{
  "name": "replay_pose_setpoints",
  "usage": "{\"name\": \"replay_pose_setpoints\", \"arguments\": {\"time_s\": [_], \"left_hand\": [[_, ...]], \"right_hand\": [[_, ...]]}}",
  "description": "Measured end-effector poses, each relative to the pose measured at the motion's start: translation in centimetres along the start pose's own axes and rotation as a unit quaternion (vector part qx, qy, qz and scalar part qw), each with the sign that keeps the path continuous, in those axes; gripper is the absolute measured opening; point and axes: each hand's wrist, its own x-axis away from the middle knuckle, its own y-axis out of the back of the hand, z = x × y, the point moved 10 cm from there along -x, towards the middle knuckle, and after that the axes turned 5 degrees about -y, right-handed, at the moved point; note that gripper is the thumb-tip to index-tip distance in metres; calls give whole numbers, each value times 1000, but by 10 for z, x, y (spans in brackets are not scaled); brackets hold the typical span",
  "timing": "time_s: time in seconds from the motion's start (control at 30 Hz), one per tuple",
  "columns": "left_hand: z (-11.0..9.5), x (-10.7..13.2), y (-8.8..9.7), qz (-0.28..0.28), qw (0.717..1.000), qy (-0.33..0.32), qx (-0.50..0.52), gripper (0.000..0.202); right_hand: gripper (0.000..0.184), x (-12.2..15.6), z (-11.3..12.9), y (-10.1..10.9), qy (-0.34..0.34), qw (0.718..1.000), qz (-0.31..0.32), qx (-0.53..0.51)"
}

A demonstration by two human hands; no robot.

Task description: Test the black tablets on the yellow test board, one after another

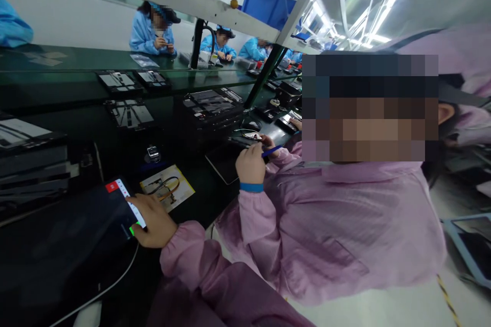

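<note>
Gripping the tablet (69,245) by its edge alone, the right hand (151,225) could let it slide off the bench (207,199), yanking its cable (95,294).

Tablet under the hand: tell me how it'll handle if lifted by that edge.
Probably stiff: the tablet looks like a flat rigid slab. Its glossy face may be slippery under the hand gripping its edge. The white cable beside it, if plugged in, would likely drag along.

Head view, rightward (close) over workbench (215,199)
</note>
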Motion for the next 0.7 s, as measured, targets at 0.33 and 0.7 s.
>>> {"name": "replay_pose_setpoints", "arguments": {"time_s": [0.33,0.7], "left_hand": [[98,53,43,-89,964,233,-92,36],[109,63,78,-178,925,303,-143,57]], "right_hand": [[70,-1,1,-2,0,999,30,15],[67,0,4,5,-4,1000,1,12]]}}
